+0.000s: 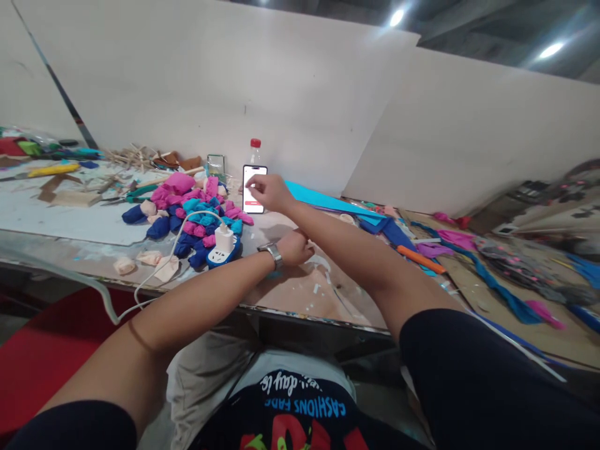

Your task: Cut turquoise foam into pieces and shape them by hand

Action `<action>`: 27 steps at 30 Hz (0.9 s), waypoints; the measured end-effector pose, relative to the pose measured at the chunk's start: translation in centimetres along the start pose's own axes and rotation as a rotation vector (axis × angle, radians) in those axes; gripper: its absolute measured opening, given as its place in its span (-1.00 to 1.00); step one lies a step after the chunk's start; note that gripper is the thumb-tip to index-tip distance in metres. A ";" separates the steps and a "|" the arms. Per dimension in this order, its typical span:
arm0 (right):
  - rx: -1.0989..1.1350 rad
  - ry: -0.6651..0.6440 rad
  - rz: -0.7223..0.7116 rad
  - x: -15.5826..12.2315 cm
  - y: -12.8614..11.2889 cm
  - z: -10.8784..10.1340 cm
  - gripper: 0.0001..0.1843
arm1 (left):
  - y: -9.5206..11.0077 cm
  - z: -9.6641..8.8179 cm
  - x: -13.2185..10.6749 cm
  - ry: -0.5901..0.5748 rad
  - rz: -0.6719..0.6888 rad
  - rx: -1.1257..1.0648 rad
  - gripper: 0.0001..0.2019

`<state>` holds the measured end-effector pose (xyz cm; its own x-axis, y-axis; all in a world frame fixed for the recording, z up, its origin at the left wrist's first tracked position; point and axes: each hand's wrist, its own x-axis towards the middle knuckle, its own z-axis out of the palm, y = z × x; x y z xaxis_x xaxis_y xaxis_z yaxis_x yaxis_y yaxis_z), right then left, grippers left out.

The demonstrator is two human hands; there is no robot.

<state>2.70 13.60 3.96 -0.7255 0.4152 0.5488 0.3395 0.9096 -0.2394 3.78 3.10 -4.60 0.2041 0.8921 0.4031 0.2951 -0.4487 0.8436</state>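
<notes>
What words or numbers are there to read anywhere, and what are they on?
"FASHIONS FADE": blue, upside down, on the shirt; its first letter is unclear.
"day": white script, upside down, on the shirt; the words around it are unclear.
Big red letters, also on the shirt: cut off, unreadable.
Phone screen, with its red button: too small to read.
</notes>
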 end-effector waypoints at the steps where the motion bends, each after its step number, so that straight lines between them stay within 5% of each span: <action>1: -0.069 0.028 0.053 -1.2 1.5 -1.1 -0.70 | 0.4 -0.2 -0.1 -0.034 0.024 0.068 -0.86; 3: -0.255 -0.018 0.204 -3.7 4.7 -3.3 -0.64 | 1.0 -0.6 -0.1 -0.108 0.088 0.261 -0.81; 5: -0.486 -0.201 0.369 -6.3 8.1 -5.6 -0.60 | 1.3 -0.9 0.1 -0.101 0.094 0.356 -0.79; 11: -0.705 -0.400 0.668 -13.3 15.0 -10.4 -0.71 | 0.7 -0.9 0.4 -0.103 0.091 0.376 -0.77; 17: -0.754 -0.452 0.762 -16.3 16.9 -10.5 -0.55 | 0.3 -0.9 0.5 -0.078 0.096 0.376 -0.78; 27: -0.724 -0.391 0.652 -15.7 16.4 -13.2 -0.50 | -0.3 -1.0 0.5 -0.057 0.108 0.384 -0.77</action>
<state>27.56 21.83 2.01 -0.3725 0.9146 0.1577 0.9174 0.3372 0.2113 2.90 3.77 -4.29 0.3014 0.8390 0.4530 0.5939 -0.5369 0.5993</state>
